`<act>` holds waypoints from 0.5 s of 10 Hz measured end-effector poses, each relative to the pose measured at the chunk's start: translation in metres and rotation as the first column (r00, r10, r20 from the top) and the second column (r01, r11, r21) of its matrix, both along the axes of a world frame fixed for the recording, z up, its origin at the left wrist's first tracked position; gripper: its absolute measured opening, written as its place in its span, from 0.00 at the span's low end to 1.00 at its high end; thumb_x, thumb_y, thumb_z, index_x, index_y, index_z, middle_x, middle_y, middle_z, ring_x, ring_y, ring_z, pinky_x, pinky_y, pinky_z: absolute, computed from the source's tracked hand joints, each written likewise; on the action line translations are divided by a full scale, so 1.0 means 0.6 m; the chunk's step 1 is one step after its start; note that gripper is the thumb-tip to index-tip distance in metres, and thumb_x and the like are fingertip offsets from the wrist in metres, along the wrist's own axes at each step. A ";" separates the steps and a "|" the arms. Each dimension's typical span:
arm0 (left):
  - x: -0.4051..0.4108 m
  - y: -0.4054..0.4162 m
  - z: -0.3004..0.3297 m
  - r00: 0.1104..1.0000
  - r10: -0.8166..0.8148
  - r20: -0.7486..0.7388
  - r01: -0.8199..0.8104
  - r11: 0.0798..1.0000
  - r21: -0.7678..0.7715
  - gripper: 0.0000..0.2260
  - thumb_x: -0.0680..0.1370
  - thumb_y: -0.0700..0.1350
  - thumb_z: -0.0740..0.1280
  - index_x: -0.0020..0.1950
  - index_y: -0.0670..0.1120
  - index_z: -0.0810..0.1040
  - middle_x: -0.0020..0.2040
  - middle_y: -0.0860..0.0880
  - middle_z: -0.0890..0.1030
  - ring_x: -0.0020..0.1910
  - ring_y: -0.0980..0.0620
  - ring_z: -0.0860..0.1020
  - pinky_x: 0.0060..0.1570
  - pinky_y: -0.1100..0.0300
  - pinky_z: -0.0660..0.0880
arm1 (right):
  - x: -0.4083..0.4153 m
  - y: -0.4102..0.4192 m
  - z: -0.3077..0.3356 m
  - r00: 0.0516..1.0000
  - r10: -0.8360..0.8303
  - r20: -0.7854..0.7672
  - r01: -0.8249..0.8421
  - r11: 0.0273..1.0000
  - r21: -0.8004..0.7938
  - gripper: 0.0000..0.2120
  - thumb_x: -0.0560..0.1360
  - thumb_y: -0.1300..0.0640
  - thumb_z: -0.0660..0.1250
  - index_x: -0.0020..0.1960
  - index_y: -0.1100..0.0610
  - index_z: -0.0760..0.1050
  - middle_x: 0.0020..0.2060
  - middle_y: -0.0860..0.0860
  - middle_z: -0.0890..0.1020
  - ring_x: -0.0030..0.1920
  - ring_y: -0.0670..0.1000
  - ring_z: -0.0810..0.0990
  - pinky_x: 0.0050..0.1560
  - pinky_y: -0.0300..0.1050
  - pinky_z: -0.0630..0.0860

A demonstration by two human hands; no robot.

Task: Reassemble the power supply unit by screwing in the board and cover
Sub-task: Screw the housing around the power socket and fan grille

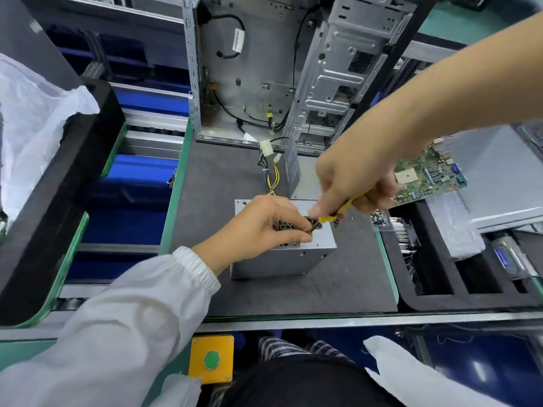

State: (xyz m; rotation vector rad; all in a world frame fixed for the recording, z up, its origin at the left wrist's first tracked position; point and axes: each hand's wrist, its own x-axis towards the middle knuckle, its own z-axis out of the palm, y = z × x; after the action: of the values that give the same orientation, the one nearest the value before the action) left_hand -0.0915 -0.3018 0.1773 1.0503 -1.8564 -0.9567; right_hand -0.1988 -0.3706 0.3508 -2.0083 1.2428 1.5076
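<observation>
A grey metal power supply unit [293,259] sits on the dark mat, its cable bundle [271,168] trailing toward the back. My left hand [264,227] rests on top of the unit and pinches the screwdriver's metal shaft near its tip, over the honeycomb vent. My right hand [355,174] grips the yellow-handled screwdriver [338,212], which slants down to the unit's top. A grey cover panel [293,168] stands on edge just behind the unit. The screw under the tip is hidden by my fingers.
An open computer case [264,69] stands at the back. A green motherboard [426,177] lies on a grey box at right, beside a small pile of screws [380,220] and a black foam tray [440,289]. A yellow box with a green button [212,359] is below the bench edge.
</observation>
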 end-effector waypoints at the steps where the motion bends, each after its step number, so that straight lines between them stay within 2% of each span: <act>1: 0.003 0.002 -0.002 0.999 0.024 -0.027 -0.023 0.999 0.047 0.01 0.74 0.39 0.74 0.43 0.42 0.86 0.38 0.47 0.83 0.40 0.53 0.78 0.47 0.56 0.75 | -0.016 0.023 -0.014 0.158 0.982 -0.101 -0.944 0.120 -0.306 0.07 0.75 0.52 0.63 0.46 0.57 0.70 0.33 0.50 0.74 0.24 0.50 0.63 0.23 0.41 0.57; 2: 0.000 0.005 0.000 0.999 0.032 0.019 -0.033 0.999 0.040 0.02 0.73 0.39 0.75 0.45 0.42 0.86 0.40 0.44 0.85 0.44 0.43 0.80 0.51 0.47 0.74 | -0.025 0.040 -0.012 -0.072 0.983 -0.170 -0.958 -0.115 -0.263 0.05 0.71 0.63 0.61 0.38 0.58 0.65 0.27 0.51 0.65 0.24 0.51 0.56 0.23 0.41 0.53; 3: 0.007 0.000 0.003 0.999 0.030 0.024 -0.033 0.990 0.135 0.04 0.75 0.40 0.73 0.48 0.47 0.85 0.44 0.49 0.84 0.49 0.49 0.80 0.54 0.51 0.75 | -0.047 0.022 -0.027 0.468 0.884 -0.006 -0.828 0.436 -0.352 0.17 0.77 0.51 0.60 0.33 0.55 0.60 0.27 0.50 0.65 0.25 0.50 0.61 0.27 0.42 0.63; 4: 0.017 -0.006 0.008 0.996 0.004 0.085 -0.020 0.982 0.185 0.08 0.77 0.38 0.70 0.54 0.46 0.84 0.49 0.53 0.83 0.53 0.57 0.78 0.56 0.62 0.73 | -0.076 -0.006 -0.041 0.957 0.138 0.257 -0.125 0.990 -0.066 0.18 0.78 0.45 0.61 0.37 0.57 0.77 0.22 0.48 0.70 0.22 0.49 0.68 0.25 0.36 0.66; 5: 0.015 -0.008 0.007 0.975 0.068 0.211 -0.096 0.988 0.123 0.12 0.77 0.39 0.71 0.60 0.47 0.82 0.57 0.53 0.80 0.61 0.58 0.74 0.64 0.63 0.68 | -0.114 -0.048 -0.049 0.920 -0.196 0.339 0.153 0.977 0.149 0.18 0.78 0.46 0.62 0.40 0.60 0.77 0.19 0.47 0.69 0.19 0.48 0.67 0.22 0.35 0.64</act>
State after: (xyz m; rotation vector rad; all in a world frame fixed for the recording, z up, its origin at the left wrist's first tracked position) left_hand -0.0826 -0.3068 0.1814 1.3408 -1.9189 -0.9631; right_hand -0.2675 -0.3991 0.3213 -1.9231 1.1193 1.0535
